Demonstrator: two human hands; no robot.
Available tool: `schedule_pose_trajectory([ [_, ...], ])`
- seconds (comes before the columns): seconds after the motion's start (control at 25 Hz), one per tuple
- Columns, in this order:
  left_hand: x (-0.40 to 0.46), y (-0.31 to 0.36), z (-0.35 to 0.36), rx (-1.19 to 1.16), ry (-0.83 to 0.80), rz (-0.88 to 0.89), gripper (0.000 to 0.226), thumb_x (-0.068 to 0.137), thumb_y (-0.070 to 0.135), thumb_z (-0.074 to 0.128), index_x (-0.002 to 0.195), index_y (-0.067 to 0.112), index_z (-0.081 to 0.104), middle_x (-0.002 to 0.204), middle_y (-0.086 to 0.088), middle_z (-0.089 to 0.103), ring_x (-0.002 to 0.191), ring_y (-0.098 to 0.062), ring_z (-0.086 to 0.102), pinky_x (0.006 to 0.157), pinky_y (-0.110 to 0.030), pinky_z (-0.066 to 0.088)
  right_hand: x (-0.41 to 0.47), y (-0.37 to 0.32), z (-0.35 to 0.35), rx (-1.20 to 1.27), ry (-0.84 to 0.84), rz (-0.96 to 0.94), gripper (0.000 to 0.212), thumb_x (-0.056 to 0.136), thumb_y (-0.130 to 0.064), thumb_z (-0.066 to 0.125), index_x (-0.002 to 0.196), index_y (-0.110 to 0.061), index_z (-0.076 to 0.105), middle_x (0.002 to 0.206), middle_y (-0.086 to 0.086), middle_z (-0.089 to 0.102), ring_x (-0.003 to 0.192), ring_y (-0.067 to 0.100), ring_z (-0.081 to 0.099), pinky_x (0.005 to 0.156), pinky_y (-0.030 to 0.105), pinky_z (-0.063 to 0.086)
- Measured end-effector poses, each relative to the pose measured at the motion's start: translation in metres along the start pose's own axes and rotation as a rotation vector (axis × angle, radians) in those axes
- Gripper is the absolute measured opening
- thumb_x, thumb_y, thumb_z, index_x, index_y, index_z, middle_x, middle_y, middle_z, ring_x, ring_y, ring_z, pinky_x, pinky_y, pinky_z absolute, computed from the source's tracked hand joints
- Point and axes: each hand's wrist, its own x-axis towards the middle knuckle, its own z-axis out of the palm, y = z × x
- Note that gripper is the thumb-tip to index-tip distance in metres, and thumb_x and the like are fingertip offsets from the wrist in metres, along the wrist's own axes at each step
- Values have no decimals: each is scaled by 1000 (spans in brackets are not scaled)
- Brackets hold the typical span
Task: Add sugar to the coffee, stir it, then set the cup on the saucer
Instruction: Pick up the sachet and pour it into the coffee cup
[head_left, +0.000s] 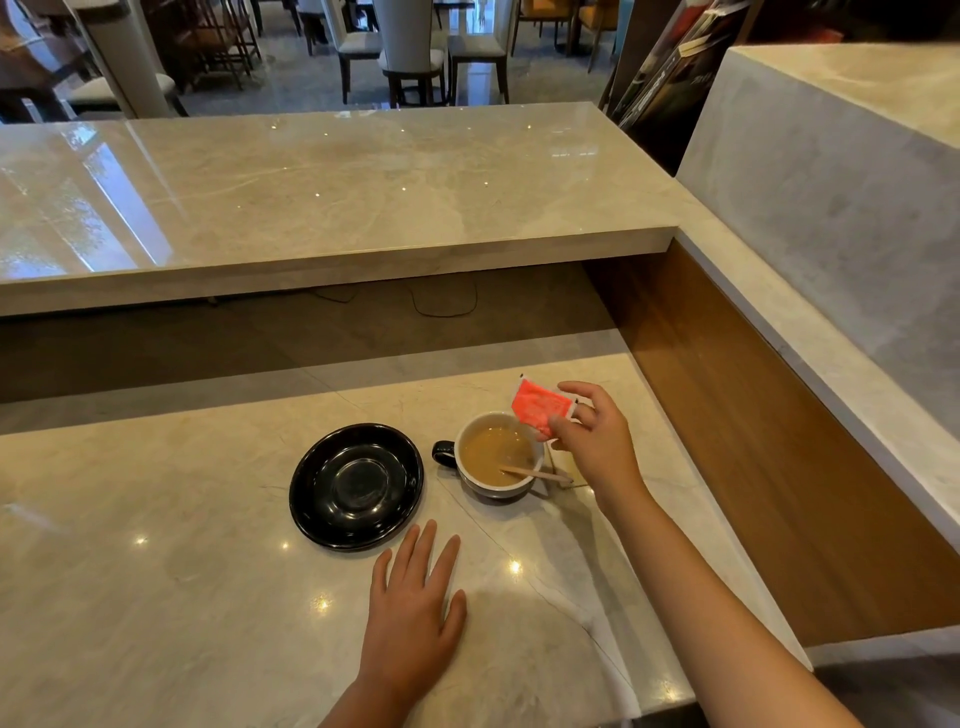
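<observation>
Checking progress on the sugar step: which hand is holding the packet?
The right hand, pinching the red sugar packet above the cup. The left hand lies flat and empty on the counter.

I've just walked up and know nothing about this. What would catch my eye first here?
Probably the bright red sugar packet, pinched in the right hand and tilted over the far right rim of the cup of milky coffee, where a wooden stirrer leans. Just left of the cup sits an empty glossy black saucer on the pale marble counter, with the left hand lying flat nearer the person.
</observation>
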Motion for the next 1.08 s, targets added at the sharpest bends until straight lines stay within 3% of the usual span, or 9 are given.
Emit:
schedule_pose_trajectory([
  [0.08, 0, 0, 0, 3, 3, 9, 60, 93, 56, 11, 138, 26, 36, 145, -8, 35, 134, -23, 20, 105, -41, 11, -2, 0, -6, 340, -31, 173, 29, 87, -9, 58, 113, -16, 51, 108, 13, 63, 90, 23, 65, 62, 22, 56],
  [0.28, 0, -1, 1, 1, 25, 24, 58, 94, 52, 13, 138, 24, 38, 145, -9, 35, 134, -24, 21, 106, -49, 19, -12, 7, -18, 1130, -99, 426, 32, 85, -2, 52, 117, -4, 51, 90, 13, 62, 67, 15, 68, 58, 20, 57],
  [0.4, 0, -2, 3, 9, 41, 33, 54, 90, 47, 30, 138, 24, 37, 145, -9, 35, 134, -23, 20, 107, -45, 13, -16, 13, -21, 1302, -120, 459, 47, 69, -2, 66, 114, -6, 54, 83, 13, 68, 69, 17, 70, 56, 21, 58],
  [0.52, 0, -2, 3, 34, 40, 33, 55, 87, 46, 33, 137, 24, 38, 143, -10, 38, 133, -24, 22, 106, -46, 16, -20, 21, -25, 1350, -133, 439, 79, 38, 1, 89, 110, -5, 58, 84, 16, 72, 76, 21, 71, 55, 25, 59],
  [0.64, 1, -2, 4, 53, 32, 28, 55, 86, 45, 33, 136, 23, 40, 143, -10, 38, 132, -24, 22, 106, -46, 17, -25, 30, -34, 1312, -52, 416, 84, 28, -1, 93, 106, -3, 59, 85, 16, 73, 77, 22, 72, 55, 26, 59],
  [0.72, 1, -3, 4, 52, 32, 35, 55, 86, 44, 34, 136, 22, 40, 143, -10, 37, 133, -24, 21, 105, -43, 12, -30, 36, -43, 1228, 51, 398, 55, 46, -1, 87, 94, -3, 62, 86, 16, 71, 73, 18, 72, 55, 23, 58],
  [0.8, 1, -2, 4, 54, 27, 38, 55, 86, 43, 34, 136, 22, 40, 144, -10, 37, 133, -24, 21, 104, -41, 10, -37, 41, -53, 1029, 187, 341, 11, 75, -1, 66, 85, -6, 63, 88, 15, 65, 66, 12, 70, 55, 19, 56],
  [0.92, 1, -2, 3, 65, 24, 34, 55, 85, 43, 34, 136, 22, 41, 143, -10, 37, 133, -24, 21, 103, -41, 10, -54, 44, -72, 611, 384, 246, 14, 87, -2, 55, 85, -12, 65, 82, 9, 64, 56, 7, 67, 49, 15, 53],
  [1.08, 2, -3, 5, 77, 33, 22, 55, 86, 44, 32, 136, 23, 41, 145, -9, 35, 134, -23, 19, 104, -43, 11, -67, 58, -89, 268, 530, 171, 24, 88, -11, 56, 111, -8, 61, 92, 3, 64, 73, 4, 59, 53, 12, 48],
])
